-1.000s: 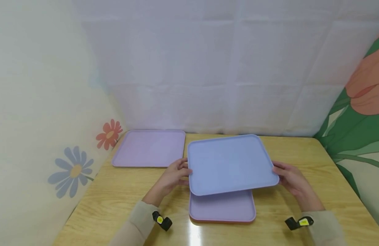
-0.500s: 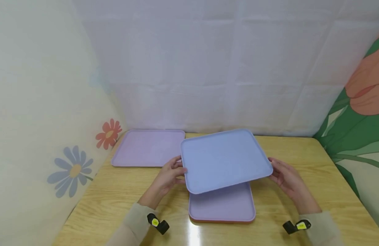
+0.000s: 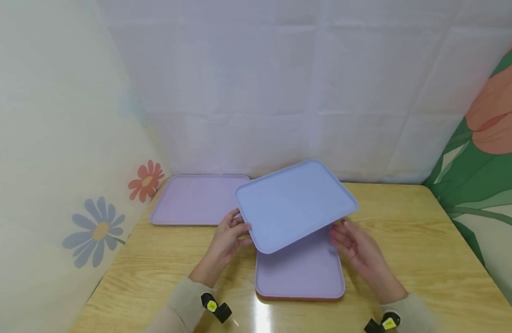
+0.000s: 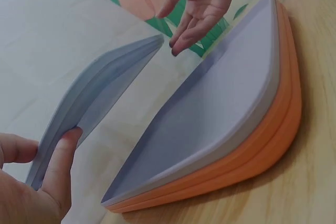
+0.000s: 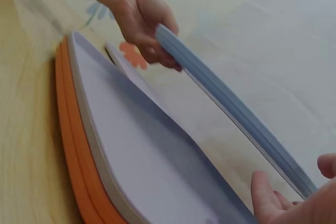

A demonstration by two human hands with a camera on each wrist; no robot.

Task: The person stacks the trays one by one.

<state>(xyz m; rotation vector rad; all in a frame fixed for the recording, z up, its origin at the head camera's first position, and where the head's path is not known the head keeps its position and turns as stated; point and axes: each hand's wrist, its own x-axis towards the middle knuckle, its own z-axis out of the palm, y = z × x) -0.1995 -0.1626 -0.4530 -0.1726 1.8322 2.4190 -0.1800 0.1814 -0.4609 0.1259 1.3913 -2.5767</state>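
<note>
A blue tray (image 3: 296, 206) hangs tilted in the air, its right end turned away toward the back wall. My left hand (image 3: 228, 238) grips its left edge, thumb on the rim and fingers underneath, as the left wrist view also shows. Beside the tray's near right edge is my right hand (image 3: 357, 249), its fingers loosely extended; in the left wrist view a gap separates that hand (image 4: 202, 6) from the tray. Below lies a stack on the table: a light purple tray (image 3: 299, 275) on top, with orange trays (image 4: 286, 103) under it.
Another light purple tray (image 3: 199, 199) lies at the back left of the wooden table (image 3: 422, 259). A white cloth (image 3: 281, 92) hangs behind the table's back edge. Flower-printed panels (image 3: 94, 231) stand at the left and right sides.
The blue tray has moved left and back, and its right end has swung up and away. My right hand has released its right edge and shifted left, near the stack.
</note>
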